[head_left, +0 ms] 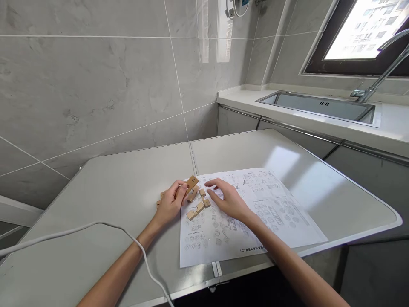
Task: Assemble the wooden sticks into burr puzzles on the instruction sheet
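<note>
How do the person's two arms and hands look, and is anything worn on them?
Both forearms are bare as far as the view shows: no sleeves, no gloves, and no watch at the left hand or the right hand. Rings would be too small to tell. A white cable lies across the left wrist.

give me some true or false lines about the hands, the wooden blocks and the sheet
1. The left hand holds a block in its fingertips. True.
2. The right hand grips a pen. False: it holds nothing and is spread beside the loose blocks.
3. The sheet is blank. False: it is printed with small diagrams.
4. A white cable crosses the left forearm. True.
5. The sink is to the left of the table. False: it is on the right, beyond the table.
</note>
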Motion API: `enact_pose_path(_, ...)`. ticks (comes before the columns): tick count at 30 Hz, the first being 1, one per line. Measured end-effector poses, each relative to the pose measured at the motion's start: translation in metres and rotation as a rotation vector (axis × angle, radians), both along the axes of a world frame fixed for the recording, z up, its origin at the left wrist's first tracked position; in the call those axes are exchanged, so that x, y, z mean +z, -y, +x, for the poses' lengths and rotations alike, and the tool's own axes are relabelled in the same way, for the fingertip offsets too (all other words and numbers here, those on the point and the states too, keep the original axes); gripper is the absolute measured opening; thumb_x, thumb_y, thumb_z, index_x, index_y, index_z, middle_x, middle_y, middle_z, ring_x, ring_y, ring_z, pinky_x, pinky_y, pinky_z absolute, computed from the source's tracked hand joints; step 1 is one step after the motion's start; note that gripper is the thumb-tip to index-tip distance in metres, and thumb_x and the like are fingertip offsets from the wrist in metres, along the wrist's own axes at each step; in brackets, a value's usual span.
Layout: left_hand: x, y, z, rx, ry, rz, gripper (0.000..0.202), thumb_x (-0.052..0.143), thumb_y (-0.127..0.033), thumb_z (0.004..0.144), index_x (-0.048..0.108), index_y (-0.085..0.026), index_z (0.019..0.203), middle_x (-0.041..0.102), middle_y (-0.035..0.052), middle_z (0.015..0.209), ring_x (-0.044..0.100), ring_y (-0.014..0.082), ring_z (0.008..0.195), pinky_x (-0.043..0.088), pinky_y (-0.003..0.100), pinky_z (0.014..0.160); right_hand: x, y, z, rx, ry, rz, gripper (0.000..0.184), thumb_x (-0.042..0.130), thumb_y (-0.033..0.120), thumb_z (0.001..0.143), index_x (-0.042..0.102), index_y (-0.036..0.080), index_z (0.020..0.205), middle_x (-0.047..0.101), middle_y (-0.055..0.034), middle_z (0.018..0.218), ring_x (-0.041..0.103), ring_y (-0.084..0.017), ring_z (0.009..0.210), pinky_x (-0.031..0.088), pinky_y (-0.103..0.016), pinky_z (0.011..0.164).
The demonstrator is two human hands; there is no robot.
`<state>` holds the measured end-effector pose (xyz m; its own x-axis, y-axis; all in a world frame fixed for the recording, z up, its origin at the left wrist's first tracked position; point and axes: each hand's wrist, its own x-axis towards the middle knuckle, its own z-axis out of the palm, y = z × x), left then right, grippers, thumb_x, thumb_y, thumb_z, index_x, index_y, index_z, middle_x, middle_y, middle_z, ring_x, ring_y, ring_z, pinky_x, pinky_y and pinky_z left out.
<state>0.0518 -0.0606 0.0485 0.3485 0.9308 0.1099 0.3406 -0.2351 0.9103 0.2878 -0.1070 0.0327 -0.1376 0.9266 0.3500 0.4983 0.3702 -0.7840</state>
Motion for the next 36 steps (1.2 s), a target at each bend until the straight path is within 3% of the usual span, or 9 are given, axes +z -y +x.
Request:
enact_pose_path(7, -0.01, 0.004, -0.005, 0.039, 0.019, 0.002, 0.04, 0.048, -0.061, 0.105, 0.061, -0.024, 0.097, 0.047, -0.0045, 0.063, 0.041, 0.0144, 0.055, 0.036, 0.027, 0.054, -0.01, -0.023, -0.003, 0.059, -0.128, -0.033, 0.018, 0.057, 0.028, 0.103, 0.072, 0.023, 0.111, 0.08, -0.0063, 0.112, 0.073, -0.021, 0.101, 0.058, -0.036, 0.084)
enact_pose_path(16, -0.022, 0.007, -0.002, 0.005, -0.012, 0.014, 0.039, 0.051, -0.058, 0.104, 0.061, -0.023, 0.089, 0.048, -0.0035, 0.063, 0.043, 0.0155, 0.056, 0.034, 0.029, 0.058, -0.021, -0.03, 0.001, 0.079, -0.067, 0.014, 0.016, 0.059, 0.03, 0.104, 0.073, 0.023, 0.103, 0.078, -0.0048, 0.1, 0.069, -0.02, 0.089, 0.052, -0.033, 0.075)
enact_pose_path(20, -0.022, 0.008, 0.0, 0.008, 0.022, -0.031, 0.039, 0.045, -0.059, 0.106, 0.057, -0.025, 0.093, 0.044, -0.0044, 0.062, 0.04, 0.016, 0.054, 0.034, 0.03, 0.057, -0.022, -0.026, 0.001, 0.084, -0.027, 0.023, 0.016, 0.06, 0.033, 0.104, 0.072, 0.023, 0.104, 0.076, -0.0057, 0.1, 0.069, -0.021, 0.09, 0.053, -0.034, 0.077)
enact_pose_path(26, -0.023, 0.009, 0.0, -0.008, -0.001, -0.005, 0.036, 0.045, -0.054, 0.108, 0.06, -0.024, 0.096, 0.049, -0.0041, 0.063, 0.044, 0.016, 0.056, 0.038, 0.029, 0.058, -0.019, -0.023, -0.004, 0.078, -0.071, 0.043, 0.015, 0.063, 0.034, 0.103, 0.072, 0.023, 0.108, 0.075, -0.0049, 0.1, 0.068, -0.02, 0.092, 0.053, -0.034, 0.082)
enact_pose_path(32, -0.023, 0.011, -0.001, -0.089, -0.129, 0.126, 0.036, 0.047, -0.05, 0.109, 0.072, -0.024, 0.105, 0.058, -0.0025, 0.065, 0.049, 0.0168, 0.057, 0.041, 0.03, 0.061, -0.016, -0.023, -0.003, 0.155, -0.208, -0.087, 0.029, 0.065, 0.043, 0.102, 0.075, 0.022, 0.121, 0.076, -0.0034, 0.092, 0.067, -0.019, 0.085, 0.052, -0.032, 0.075)
enact_pose_path(36, -0.021, 0.013, 0.0, -0.104, -0.186, 0.178, 0.036, 0.051, -0.049, 0.107, 0.076, -0.023, 0.107, 0.065, -0.0002, 0.07, 0.057, 0.0181, 0.062, 0.043, 0.03, 0.063, -0.016, -0.023, -0.001, 0.21, -0.302, -0.182, 0.029, 0.068, 0.046, 0.1, 0.078, 0.021, 0.108, 0.078, -0.0048, 0.096, 0.067, -0.019, 0.084, 0.052, -0.031, 0.074)
